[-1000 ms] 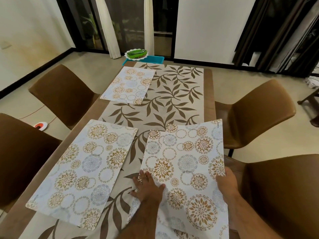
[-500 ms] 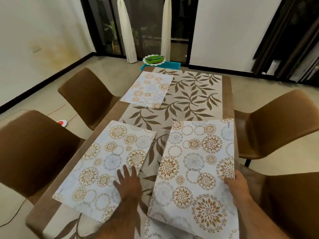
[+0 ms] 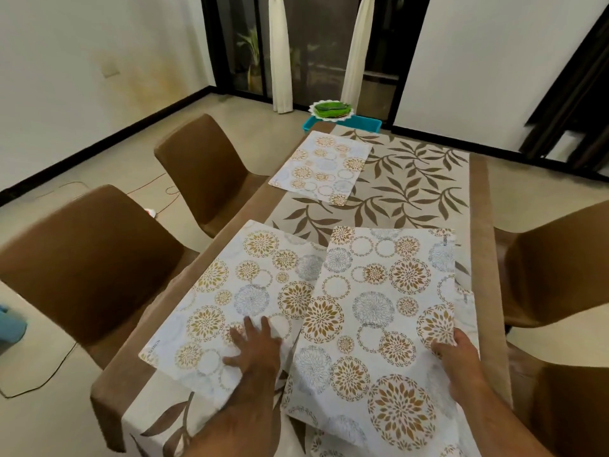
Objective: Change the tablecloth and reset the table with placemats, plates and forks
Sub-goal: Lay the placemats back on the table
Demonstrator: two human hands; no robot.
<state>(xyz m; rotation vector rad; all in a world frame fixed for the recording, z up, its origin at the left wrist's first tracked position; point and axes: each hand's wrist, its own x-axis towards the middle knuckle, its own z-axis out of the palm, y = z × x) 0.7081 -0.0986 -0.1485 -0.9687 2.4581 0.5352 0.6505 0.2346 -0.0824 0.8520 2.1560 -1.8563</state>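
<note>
Shifted left since earlier: left hand (image 3: 255,349), now flat with fingers spread on near-left mat (image 3: 237,291). Right hand (image 3: 456,354) pinching raised mat (image 3: 379,318), long axis away, overlapping near-left mat's edge.

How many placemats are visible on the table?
4: far left placemat; near left placemat under the left hand; lifted placemat in the right hand; another beneath. More may be hidden.

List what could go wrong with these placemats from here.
1. The lifted placemat in the right hand overlaps the left near placemat; lowering it may leave them crooked.
2. A further mat shows beneath it and may get dragged along.
</note>
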